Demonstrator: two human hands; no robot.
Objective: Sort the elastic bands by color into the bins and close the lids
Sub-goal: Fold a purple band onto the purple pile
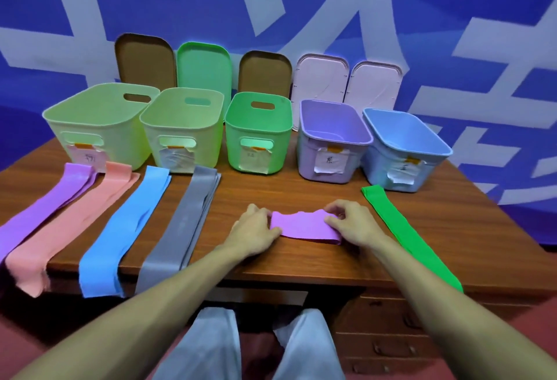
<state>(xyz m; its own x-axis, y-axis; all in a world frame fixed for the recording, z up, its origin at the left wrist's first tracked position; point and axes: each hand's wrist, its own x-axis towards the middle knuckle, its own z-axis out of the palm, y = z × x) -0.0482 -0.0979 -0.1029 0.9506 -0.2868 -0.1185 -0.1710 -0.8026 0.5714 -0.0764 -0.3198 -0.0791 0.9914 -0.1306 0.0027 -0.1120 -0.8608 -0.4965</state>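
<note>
Near desk (301, 265) edge: left hand (256, 230), right hand (354, 224) pinch folded purple band (304, 226) (room ahead).

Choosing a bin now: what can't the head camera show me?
Head view:
- Writing on the white paper label of the purple plastic bin: too small, blurred.
- Floor of the large pale-green plastic bin: hidden by its front wall.
- Ends of the folded purple elastic band: covered by left hand and right hand.
- The long purple elastic band, far left: cut by frame edge.
</note>
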